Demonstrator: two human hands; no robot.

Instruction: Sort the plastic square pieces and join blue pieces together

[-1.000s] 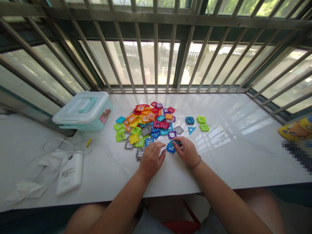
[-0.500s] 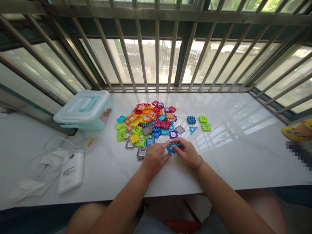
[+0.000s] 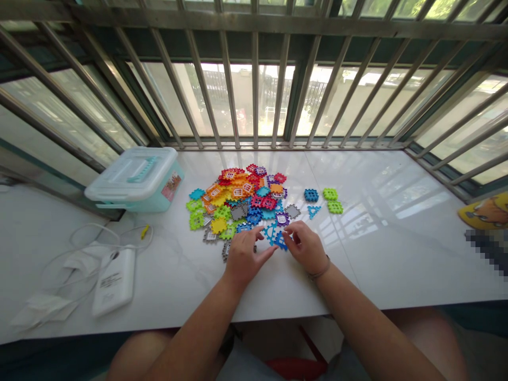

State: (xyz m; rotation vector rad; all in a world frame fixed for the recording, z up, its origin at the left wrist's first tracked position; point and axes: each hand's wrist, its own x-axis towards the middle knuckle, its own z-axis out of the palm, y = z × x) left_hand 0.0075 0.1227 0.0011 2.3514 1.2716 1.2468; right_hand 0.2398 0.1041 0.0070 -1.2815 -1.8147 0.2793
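Two hands work at the near edge of a pile of coloured plastic tiles [image 3: 242,203] on the white worktop [image 3: 389,248]; the tiles are too many and too overlapped to count. The left hand [image 3: 244,256] and right hand [image 3: 305,246] meet over two blue pieces [image 3: 275,236], one light blue and triangular, one darker and square, lying flat and touching. The fingers of both hands pinch narrowly at their edges; the triangle's tip points away toward the pile. Apart on the right lie one blue square [image 3: 311,194], one small blue triangle [image 3: 313,211] and two green squares [image 3: 332,200]. One lidded teal box [image 3: 137,180] stands at left, its contents hidden.
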